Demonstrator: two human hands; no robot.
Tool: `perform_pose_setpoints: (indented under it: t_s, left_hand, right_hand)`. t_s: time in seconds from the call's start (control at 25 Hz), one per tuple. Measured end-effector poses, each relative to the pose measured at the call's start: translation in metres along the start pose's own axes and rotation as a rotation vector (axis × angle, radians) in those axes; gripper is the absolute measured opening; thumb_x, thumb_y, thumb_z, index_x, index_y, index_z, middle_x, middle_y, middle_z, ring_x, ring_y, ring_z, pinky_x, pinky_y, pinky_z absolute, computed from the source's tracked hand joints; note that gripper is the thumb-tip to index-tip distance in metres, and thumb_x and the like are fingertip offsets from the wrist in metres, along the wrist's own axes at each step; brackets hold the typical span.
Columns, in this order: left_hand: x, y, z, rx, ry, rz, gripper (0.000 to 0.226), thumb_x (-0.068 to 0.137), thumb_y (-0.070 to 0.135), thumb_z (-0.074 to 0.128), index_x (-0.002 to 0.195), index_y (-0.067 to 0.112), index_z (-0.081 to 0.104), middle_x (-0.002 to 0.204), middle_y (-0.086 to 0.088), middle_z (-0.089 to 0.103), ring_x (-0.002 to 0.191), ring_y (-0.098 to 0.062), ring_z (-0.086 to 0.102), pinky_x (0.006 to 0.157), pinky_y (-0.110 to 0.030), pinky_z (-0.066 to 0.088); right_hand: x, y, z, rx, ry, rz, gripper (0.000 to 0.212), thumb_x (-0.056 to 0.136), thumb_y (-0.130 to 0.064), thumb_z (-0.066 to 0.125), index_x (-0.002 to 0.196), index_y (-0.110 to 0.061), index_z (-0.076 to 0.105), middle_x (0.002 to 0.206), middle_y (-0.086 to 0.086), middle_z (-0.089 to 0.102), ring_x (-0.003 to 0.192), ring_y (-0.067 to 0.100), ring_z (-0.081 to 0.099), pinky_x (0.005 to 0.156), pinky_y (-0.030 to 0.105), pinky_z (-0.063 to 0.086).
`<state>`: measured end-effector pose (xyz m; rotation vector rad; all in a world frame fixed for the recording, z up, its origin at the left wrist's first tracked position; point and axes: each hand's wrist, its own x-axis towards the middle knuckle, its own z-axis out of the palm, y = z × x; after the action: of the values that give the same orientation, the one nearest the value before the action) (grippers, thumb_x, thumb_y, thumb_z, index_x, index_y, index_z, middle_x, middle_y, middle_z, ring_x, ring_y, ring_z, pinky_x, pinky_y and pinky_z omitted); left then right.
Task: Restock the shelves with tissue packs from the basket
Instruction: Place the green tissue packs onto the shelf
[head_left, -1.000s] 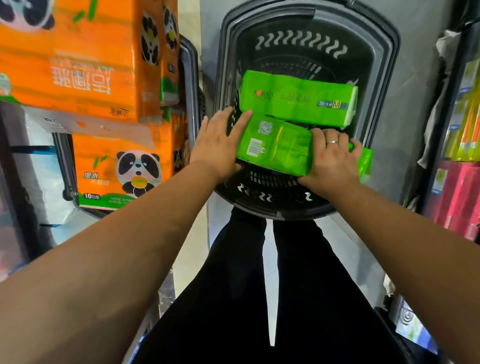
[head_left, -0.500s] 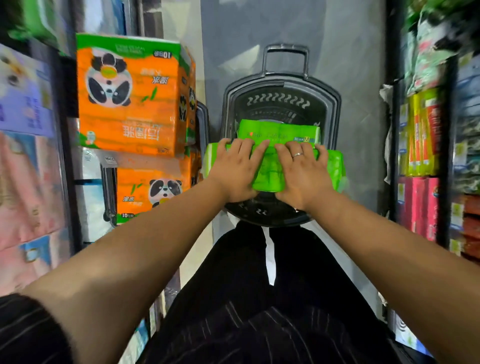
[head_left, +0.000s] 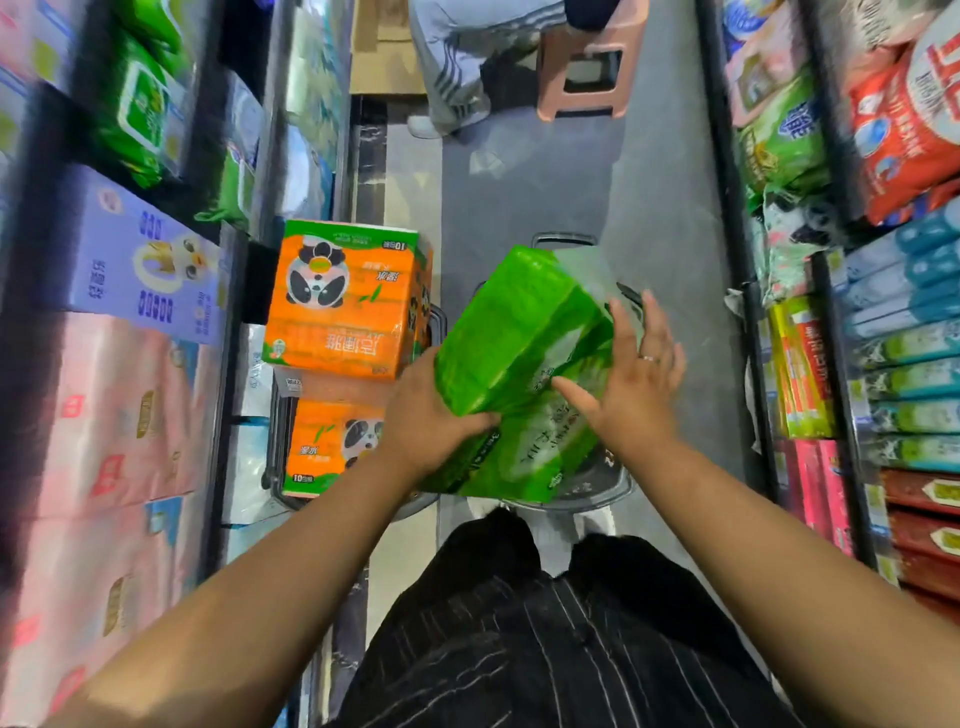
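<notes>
Head camera, wide-angle, facing down onto floor (head_left: 649, 182).

Left hand (head_left: 434, 415) curled, gripping; right hand (head_left: 640, 387) flat and splayed.

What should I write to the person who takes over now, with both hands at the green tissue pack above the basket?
Left hand: grips the near left edge of the green plastic-wrapped tissue pack.
Right hand: open, fingers spread, thumb against the pack's right side.
Pack: tilted, raised above the dark plastic basket on the aisle floor. A second green pack is under it; I cannot tell whether it is lifted too.
Done: one pack is out of the basket.
Left: put it on the shelves, then the second one.
</notes>
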<state>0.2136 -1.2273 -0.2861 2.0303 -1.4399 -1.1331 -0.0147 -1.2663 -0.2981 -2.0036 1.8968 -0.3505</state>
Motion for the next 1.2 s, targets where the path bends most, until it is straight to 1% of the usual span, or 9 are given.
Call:
perform_pose_setpoints:
  t_s: [0.2, 0.28, 0.4, 0.52, 0.64, 0.72, 0.8, 0.92, 1.2]
  left_hand:
    - [-0.073, 0.000, -0.004, -0.621, 0.097, -0.350, 0.076, 0.058, 0.022, 0.089, 0.122, 0.020, 0.047, 0.106, 0.001, 0.066, 0.096, -0.020, 0.067, 0.083, -0.037, 0.054]
    - [-0.103, 0.004, 0.008, -0.722, 0.192, -0.428, 0.069, 0.067, 0.013, 0.083, 0.124, 0.017, 0.046, 0.105, 0.000, 0.065, 0.089, -0.017, 0.066, 0.076, -0.034, 0.053]
    - [-0.149, -0.008, 0.028, -0.888, 0.308, -0.504, 0.084, 0.058, 0.021, 0.088, 0.130, 0.013, 0.046, 0.107, -0.006, 0.069, 0.091, -0.028, 0.070, 0.086, -0.048, 0.054]
    - [-0.194, -0.018, 0.041, -1.028, 0.407, -0.536, 0.112, 0.038, 0.035, 0.093, 0.136, 0.010, 0.045, 0.115, -0.014, 0.068, 0.094, -0.034, 0.070, 0.082, -0.049, 0.055]
    - [-0.239, -0.029, 0.055, -1.131, 0.513, -0.540, 0.101, 0.047, 0.026, 0.089, 0.136, 0.010, 0.046, 0.107, -0.011, 0.072, 0.086, -0.030, 0.072, 0.067, -0.039, 0.058]
    - [-0.272, -0.036, 0.058, -1.190, 0.604, -0.564, 0.080, 0.061, 0.019, 0.077, 0.135, 0.009, 0.047, 0.099, -0.010, 0.074, 0.079, -0.027, 0.073, 0.061, -0.036, 0.058]
    - [-0.300, -0.043, 0.060, -1.252, 0.669, -0.602, 0.075, 0.069, 0.012, 0.074, 0.138, 0.011, 0.045, 0.098, -0.011, 0.074, 0.076, -0.026, 0.072, 0.059, -0.036, 0.058]
    - [-0.345, -0.058, 0.063, -1.284, 0.850, -0.608, 0.079, 0.078, 0.010, 0.068, 0.147, 0.023, 0.031, 0.123, -0.013, 0.064, 0.083, -0.026, 0.070, 0.069, -0.040, 0.058]
    - [-0.438, -0.076, 0.033, -1.280, 1.069, -0.550, 0.079, 0.075, 0.016, 0.071, 0.144, 0.033, 0.035, 0.126, -0.008, 0.064, 0.100, -0.029, 0.068, 0.084, -0.047, 0.053]
  right_hand:
    - [-0.023, 0.014, -0.008, 0.095, -0.444, 0.145, 0.113, 0.072, -0.068, 0.066, 0.154, -0.026, 0.002, 0.161, 0.015, 0.002, 0.146, 0.035, 0.016, 0.114, 0.055, 0.024]
    - [-0.027, 0.019, -0.015, 0.172, -0.470, 0.129, 0.116, 0.069, -0.069, 0.068, 0.154, -0.026, 0.002, 0.161, 0.014, 0.004, 0.147, 0.034, 0.011, 0.117, 0.048, 0.020]
    - [-0.026, 0.030, -0.025, 0.221, -0.496, 0.159, 0.120, 0.067, -0.066, 0.073, 0.154, -0.025, 0.002, 0.160, 0.013, 0.008, 0.146, 0.033, 0.013, 0.117, 0.048, 0.020]
    - [-0.029, 0.036, -0.025, 0.446, -0.638, 0.277, 0.130, 0.058, -0.062, 0.082, 0.155, -0.017, 0.006, 0.157, 0.012, 0.024, 0.143, 0.032, 0.026, 0.116, 0.048, 0.026]
    - [-0.052, 0.025, -0.013, 0.517, -0.738, 0.300, 0.130, 0.045, -0.070, 0.083, 0.148, -0.013, 0.029, 0.141, 0.005, 0.048, 0.131, 0.030, 0.046, 0.109, 0.051, 0.038]
    - [-0.074, 0.008, -0.005, 0.514, -0.766, 0.223, 0.117, 0.044, -0.068, 0.085, 0.138, -0.014, 0.041, 0.128, 0.004, 0.059, 0.118, 0.028, 0.056, 0.103, 0.048, 0.044]
    - [-0.091, -0.012, -0.006, 0.535, -0.781, 0.151, 0.090, 0.060, -0.046, 0.089, 0.130, -0.013, 0.045, 0.117, 0.003, 0.061, 0.107, 0.024, 0.059, 0.093, 0.038, 0.047]
    - [-0.110, -0.049, -0.004, 0.545, -0.835, -0.038, 0.065, 0.070, -0.024, 0.087, 0.119, -0.018, 0.045, 0.111, 0.003, 0.058, 0.099, 0.019, 0.056, 0.082, 0.028, 0.043]
    - [-0.170, -0.152, -0.009, 0.568, -0.848, -0.431, 0.076, 0.055, -0.040, 0.091, 0.118, -0.024, 0.051, 0.117, 0.001, 0.063, 0.106, 0.020, 0.061, 0.092, 0.038, 0.050]
